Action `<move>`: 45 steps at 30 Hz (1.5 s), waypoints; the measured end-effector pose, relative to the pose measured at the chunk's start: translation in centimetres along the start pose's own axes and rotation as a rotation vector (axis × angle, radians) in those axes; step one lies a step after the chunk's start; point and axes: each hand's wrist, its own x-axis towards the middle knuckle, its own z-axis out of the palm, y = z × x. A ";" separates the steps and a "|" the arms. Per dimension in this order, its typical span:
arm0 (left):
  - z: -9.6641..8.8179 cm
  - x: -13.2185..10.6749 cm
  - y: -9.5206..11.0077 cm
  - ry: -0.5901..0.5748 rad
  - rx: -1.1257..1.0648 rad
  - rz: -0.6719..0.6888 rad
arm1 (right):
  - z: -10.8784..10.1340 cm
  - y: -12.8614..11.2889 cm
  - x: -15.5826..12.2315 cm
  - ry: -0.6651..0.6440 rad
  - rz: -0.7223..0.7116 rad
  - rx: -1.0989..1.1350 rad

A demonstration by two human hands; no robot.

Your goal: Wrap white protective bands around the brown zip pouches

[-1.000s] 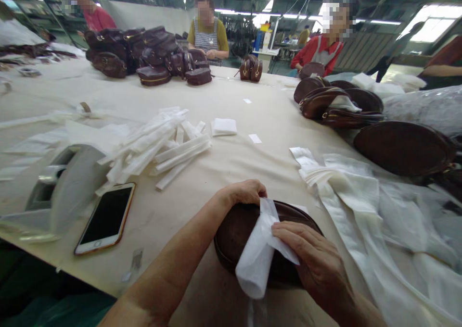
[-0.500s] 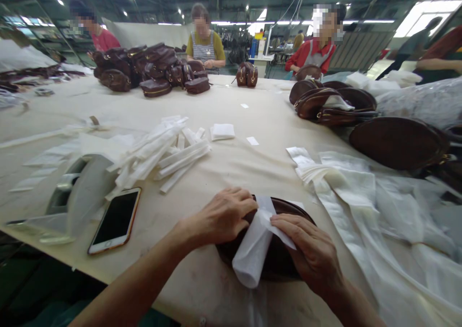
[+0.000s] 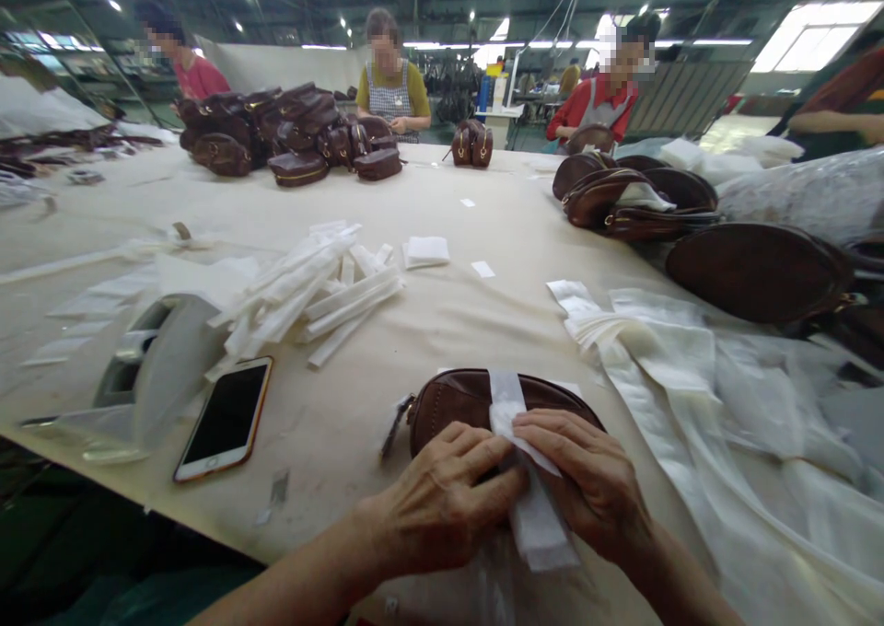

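Note:
A dark brown leather pouch [image 3: 452,403] lies before me at the table's near side. A white tissue paper strip [image 3: 507,391] runs over its middle, with a loose end hanging toward me. My left hand [image 3: 446,492] has its fingers curled on the strip near the pouch's centre; its fingertips are partly hidden. My right hand [image 3: 587,479] grips the pouch's right side, fingers pressing the strip's folded edge against it. At the pouch's left end hangs a dark zipper pull [image 3: 397,423].
A phone [image 3: 225,419] and a tape dispenser [image 3: 148,368] lie to the left, near cut paper strips [image 3: 310,285]. Long white strips [image 3: 649,368] lie on the right, below more brown bags [image 3: 760,272]. A bag pile [image 3: 290,133] and several people stand across the table.
My left hand has moved down and toward me from the pouch's upper left, uncovering that side. The strip's rolled loose end now hangs flatter and further right. My right hand has barely moved.

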 end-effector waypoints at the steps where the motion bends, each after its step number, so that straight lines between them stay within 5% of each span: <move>1: 0.0 -0.1 -0.1 0.018 0.000 0.006 | 0.0 0.0 0.0 -0.019 -0.010 0.012; 13: 0.4 -0.6 -0.3 0.161 -0.042 -0.010 | -0.4 -0.4 -0.1 -0.072 -0.114 0.042; 22: 0.5 -0.7 -0.4 0.136 -0.051 -0.024 | -0.8 -0.8 -0.7 -0.105 -0.151 0.056; 29: 0.8 -1.1 -0.2 0.214 -0.112 -0.112 | -1.3 -0.9 -1.7 -0.229 -0.132 0.050; 39: 0.9 -1.5 -0.8 0.184 -0.094 0.088 | -3.0 -2.3 -2.4 -0.416 -0.046 -0.067; 45: 0.6 -1.8 -1.2 0.094 -0.090 0.128 | -1.0 -1.5 -3.5 -0.212 -0.123 -0.146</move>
